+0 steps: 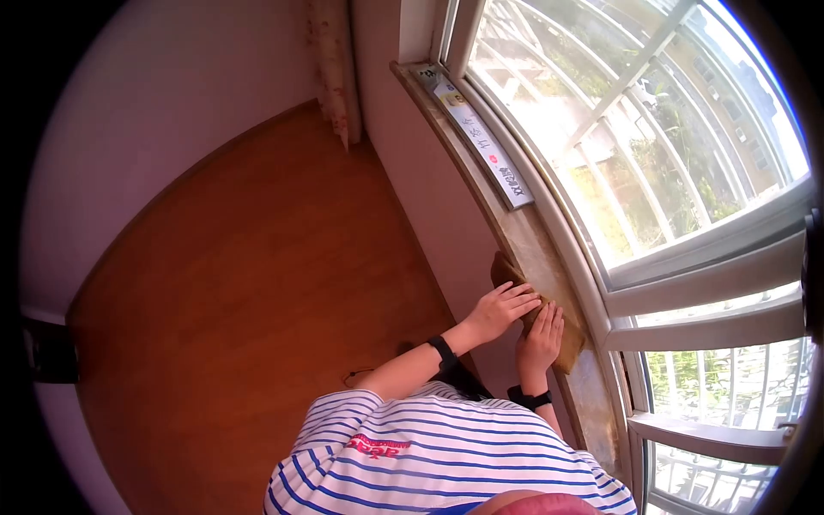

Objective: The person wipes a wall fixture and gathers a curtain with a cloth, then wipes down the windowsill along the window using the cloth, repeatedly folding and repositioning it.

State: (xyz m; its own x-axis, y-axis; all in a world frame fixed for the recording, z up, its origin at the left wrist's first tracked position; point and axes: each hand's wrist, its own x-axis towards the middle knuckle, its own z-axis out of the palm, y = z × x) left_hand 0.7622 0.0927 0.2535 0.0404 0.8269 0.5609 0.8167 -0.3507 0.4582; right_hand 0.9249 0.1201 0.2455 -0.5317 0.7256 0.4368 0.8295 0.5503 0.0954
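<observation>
A brown cloth (567, 342) lies over the front edge of the windowsill, one end sticking out past the edge at the upper left. My left hand (502, 311) reaches across to the cloth's middle, its fingers closed over the fabric. Close beside it, my right hand (541, 336) grips the cloth, fingers side by side and pointing away from me. Both thumbs are mostly hidden. The fabric looks bunched between the two hands.
Farther along the stone windowsill (530, 242) lies a long white box (482, 142) with printed characters. Barred window panes (618, 129) rise on the right, with an open frame (712, 335) nearer me. A patterned curtain (335, 69) hangs beyond the wooden floor (249, 266).
</observation>
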